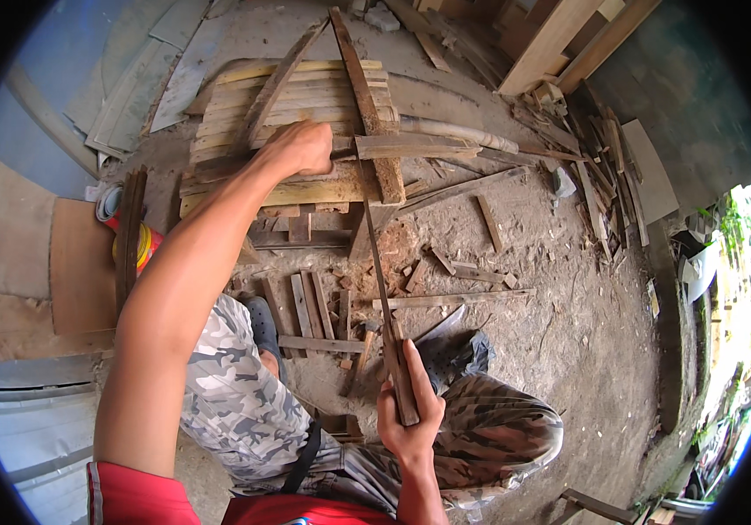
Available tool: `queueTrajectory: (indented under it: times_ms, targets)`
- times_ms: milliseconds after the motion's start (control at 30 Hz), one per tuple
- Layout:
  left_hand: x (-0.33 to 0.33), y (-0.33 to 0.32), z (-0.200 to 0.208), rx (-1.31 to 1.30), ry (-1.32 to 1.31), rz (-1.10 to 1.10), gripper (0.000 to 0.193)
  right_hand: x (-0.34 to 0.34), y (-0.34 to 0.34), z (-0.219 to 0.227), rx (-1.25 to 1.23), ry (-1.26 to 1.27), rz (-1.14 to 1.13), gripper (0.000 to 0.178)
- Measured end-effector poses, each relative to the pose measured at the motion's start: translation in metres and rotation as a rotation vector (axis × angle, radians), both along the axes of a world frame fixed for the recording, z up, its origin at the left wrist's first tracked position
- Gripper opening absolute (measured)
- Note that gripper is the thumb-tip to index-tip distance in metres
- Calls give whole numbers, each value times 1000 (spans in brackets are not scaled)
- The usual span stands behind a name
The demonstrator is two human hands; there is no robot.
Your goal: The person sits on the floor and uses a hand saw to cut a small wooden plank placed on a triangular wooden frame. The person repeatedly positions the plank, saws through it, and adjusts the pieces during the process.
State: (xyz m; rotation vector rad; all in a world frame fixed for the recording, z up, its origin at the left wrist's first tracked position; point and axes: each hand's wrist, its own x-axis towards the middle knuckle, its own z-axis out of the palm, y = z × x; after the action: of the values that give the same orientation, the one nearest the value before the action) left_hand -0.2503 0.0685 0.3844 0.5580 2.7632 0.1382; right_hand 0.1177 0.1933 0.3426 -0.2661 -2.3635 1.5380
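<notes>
My right hand is wrapped round the wooden handle of a handsaw, index finger stretched along it. The narrow blade runs away from me, its far part against the edge of a wooden board. That board lies crosswise on a low slatted wooden bench. To the left of the blade, my left hand is closed in a fist on the board, gripping it. Beneath the board's right part, a long dark plank slants up the bench. Another plank leans beside it on the left.
Short wood offcuts and a hammer lie on the dirt floor between my legs and the bench. Scrap wood is heaped at the right. Panels stand at the left, near a red and yellow object.
</notes>
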Motion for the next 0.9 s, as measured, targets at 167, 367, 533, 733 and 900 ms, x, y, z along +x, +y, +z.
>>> queueTrajectory:
  times_ms: [167,367,533,733,900]
  targets:
    - [-38,-27,-68,23,284,-72,12,-34,-10,-11,67,181,24,63]
    - [-29,-21,-28,223,14,170,20,-183,25,-35,-390,-51,70,63]
    - [-24,-16,-22,106,102,48,18,-174,14,-3,-123,21,118,68]
    - [-26,-37,-59,463,58,-20,30,-141,-9,5,-150,38,86,69]
    - [-25,-32,-59,468,32,38,27,-143,-14,23,-114,70,69,67]
